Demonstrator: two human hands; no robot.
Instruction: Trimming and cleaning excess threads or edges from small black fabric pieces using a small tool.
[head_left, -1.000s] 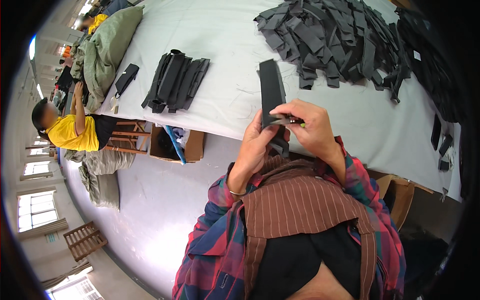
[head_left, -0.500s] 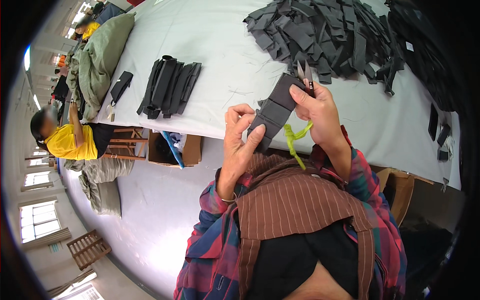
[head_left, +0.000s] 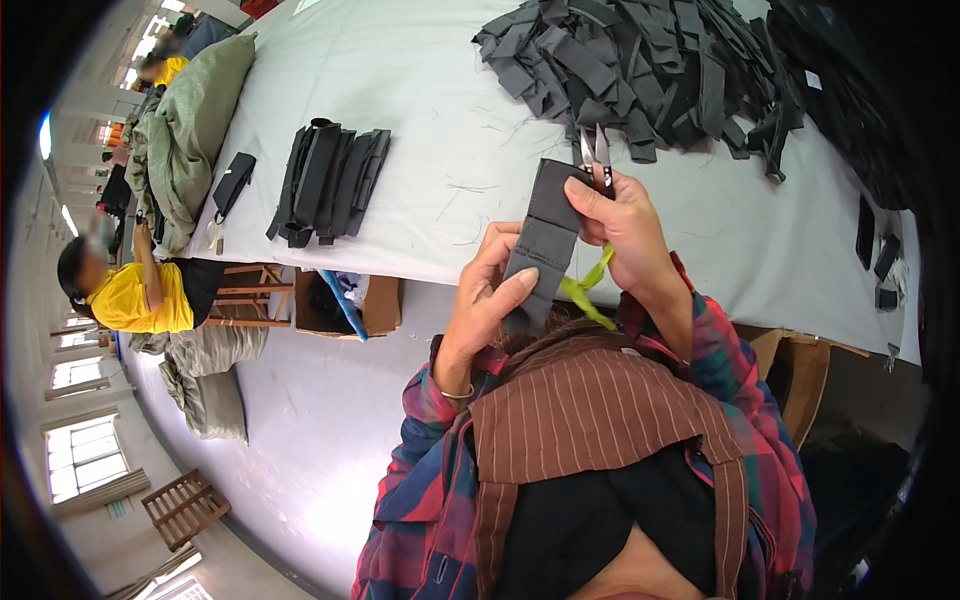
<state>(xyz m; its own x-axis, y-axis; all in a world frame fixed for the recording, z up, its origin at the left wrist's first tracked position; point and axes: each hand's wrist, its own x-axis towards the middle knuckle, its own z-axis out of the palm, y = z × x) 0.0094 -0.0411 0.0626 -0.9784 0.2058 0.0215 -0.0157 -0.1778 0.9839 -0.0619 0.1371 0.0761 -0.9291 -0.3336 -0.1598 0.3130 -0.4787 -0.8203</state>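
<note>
A dark grey fabric strip (head_left: pixel 549 228), creased across with stitched edges, is stretched between my two hands above the table's near edge. My left hand (head_left: pixel 497 290) pinches its lower end, thumb on top. At the upper end, my right hand (head_left: pixel 622 222) grips the strip between thumb and fingers. That same hand also keeps a pair of small thread snips (head_left: pixel 597 165), blades pointing away and apart. From it hangs a yellow-green ribbon (head_left: pixel 584 292). Beyond the snips lies a big heap of dark grey fabric strips (head_left: pixel 630 70).
The white-covered table (head_left: pixel 430 160) holds a row of stacked dark strips (head_left: pixel 330 185) and a single dark piece (head_left: pixel 233 185) at left. A green fabric bundle (head_left: pixel 205 115) lies on the far left. Below stands a cardboard box (head_left: pixel 382 303). Nearby sits a person in yellow (head_left: pixel 150 298).
The fabric strip has turned more upright, its upper end shifting left. My left hand has come slightly nearer to my right. The snips have tilted slightly leftward.
</note>
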